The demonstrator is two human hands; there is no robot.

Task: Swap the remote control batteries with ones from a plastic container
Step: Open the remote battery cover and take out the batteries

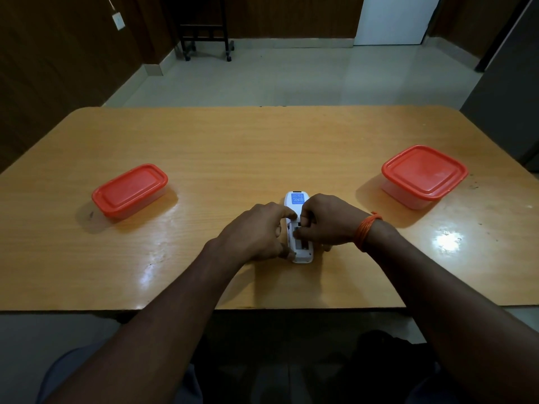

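A white remote control (295,199) lies face down in the middle of the wooden table (233,147), a blue label on its back. Its battery compartment (300,243) is uncovered. My left hand (256,231) grips the remote's left side. My right hand (329,220) has its fingertips pressed into the compartment; whether they pinch a battery is hidden. Two clear plastic containers with red lids stand closed: one on the left (129,191), one on the right (424,174).
An orange thread band (368,230) circles my right wrist. The table's near edge runs just in front of my forearms. Beyond the table lie a tiled floor, a black wheeled stand (204,39) and a white door (393,18).
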